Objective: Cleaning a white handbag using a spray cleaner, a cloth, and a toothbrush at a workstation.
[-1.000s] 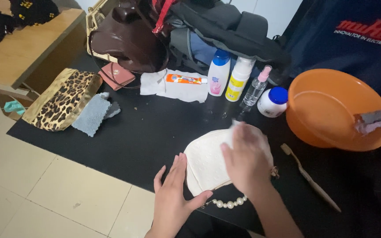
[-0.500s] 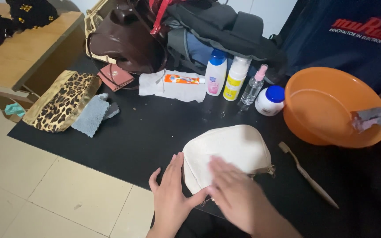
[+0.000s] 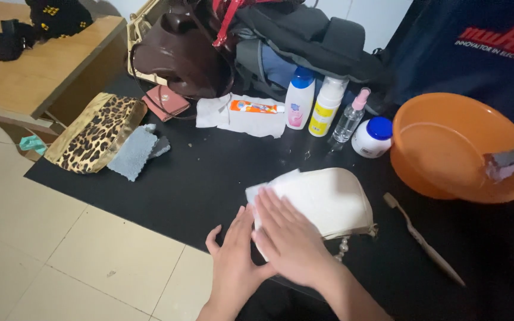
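A cream-white pouch (image 3: 334, 199) lies on a black mat (image 3: 197, 178), with a bead chain (image 3: 343, 246) at its near edge. My right hand (image 3: 290, 241) lies flat on the pouch's left end, pressing a white wipe (image 3: 269, 191) whose corner shows beyond the fingertips. My left hand (image 3: 233, 264) rests on the mat beside the pouch's near-left edge, fingers spread, partly under my right wrist.
A toothbrush (image 3: 423, 241) lies right of the pouch. Behind it stand an orange basin (image 3: 411, 178) with a grey cloth (image 3: 510, 163), a white jar (image 3: 373, 137), three bottles (image 3: 325, 107) and toothpaste (image 3: 256, 107). A leopard pouch (image 3: 93, 134) and brown handbag (image 3: 179, 56) are at the left.
My right hand has slid from the pouch's far right side across its near edge to its left end. The left hand has stayed by the pouch.
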